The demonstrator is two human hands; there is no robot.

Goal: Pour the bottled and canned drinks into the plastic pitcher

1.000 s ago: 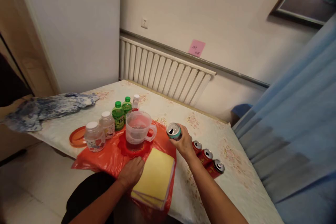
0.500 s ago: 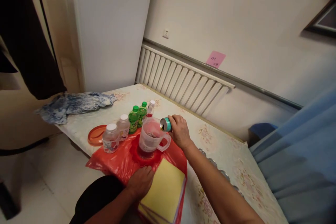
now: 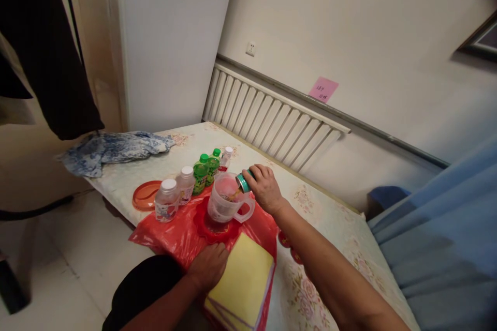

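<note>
My right hand (image 3: 264, 186) is closed around a teal drink can (image 3: 244, 181), tipped over the rim of a clear plastic measuring jug (image 3: 222, 208). A thin brownish stream runs from the can into the jug, which has dark liquid low inside. The jug stands upright in a scalloped red dish (image 3: 202, 223). My left hand (image 3: 209, 265) lies low by the dish's near edge, beside a yellow-covered stack of paper (image 3: 245, 282). Its fingers are curled together; anything under them is hidden.
Two clear white-capped jars (image 3: 166, 201), two green bottles (image 3: 201, 171) and a smaller white-capped bottle (image 3: 226, 159) stand left of and behind the jug. An orange lid (image 3: 145, 195) lies at the left. Red plastic sheeting (image 3: 171, 235) covers part of the flowered tabletop (image 3: 306, 199).
The can has tipped further down over the jug, and a stream now pours from it. My right forearm has shifted slightly. My left hand stays in place.
</note>
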